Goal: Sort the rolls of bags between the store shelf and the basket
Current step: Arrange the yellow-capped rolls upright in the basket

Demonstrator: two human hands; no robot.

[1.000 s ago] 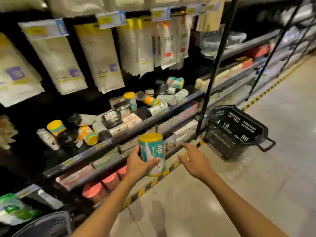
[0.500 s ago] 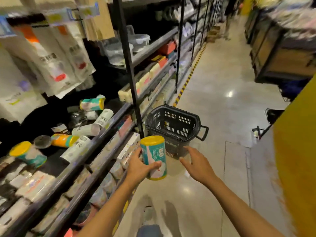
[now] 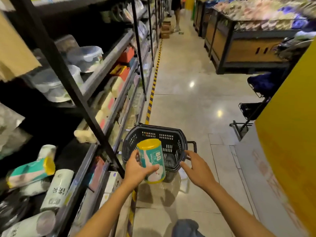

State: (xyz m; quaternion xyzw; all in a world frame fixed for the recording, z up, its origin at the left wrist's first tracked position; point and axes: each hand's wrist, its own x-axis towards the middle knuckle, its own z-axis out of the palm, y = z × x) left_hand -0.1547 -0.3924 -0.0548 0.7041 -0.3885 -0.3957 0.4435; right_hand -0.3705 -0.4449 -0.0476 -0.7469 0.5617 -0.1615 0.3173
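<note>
Moved since before: the view has swung away from the shelf and down the aisle; the basket (image 3: pixel 168 138), which stood ahead and apart a second ago, now sits right behind both hands, and the held roll has come over its near rim.
Held roll (image 3: pixel 151 159): a teal and white cylinder with a yellow top and bottom and "80" printed on its side. It is roughly upright, tipped slightly, in the air in front of the basket's near edge.
Left hand (image 3: pixel 136 170): wrapped around the roll's lower half, thumb across the front, fingers behind.
Right hand (image 3: pixel 196 168): holds nothing, fingers spread and loosely bent, just beside the basket's right rim. Whether it touches the rim cannot be told.
Basket: black plastic with slotted walls, standing on the floor (image 3: pixel 196 108) close to the foot of the shelving, its handle (image 3: pixel 192 147) sticking out on the right. No roll can be seen inside it.
Store shelf (image 3: pixel 82 170): on the left, with a grey front rail and dark uprights.
Rolls on the shelf: a teal roll with a yellow end (image 3: pixel 30 171) lies on its side, with a white printed roll (image 3: pixel 58 190) just beside it and more white rolls below, blurred.
Upper shelves: clear plastic tubs (image 3: pixel 85 57) and boxed goods.
Aisle: a yellow and black striped line (image 3: pixel 151 98) runs along the shelf base.
Right side: a yellow pillar (image 3: pixel 290 134) and a wooden display bin (image 3: pixel 248 48) piled with goods.
Far end: another person's legs (image 3: pixel 177 16).
</note>
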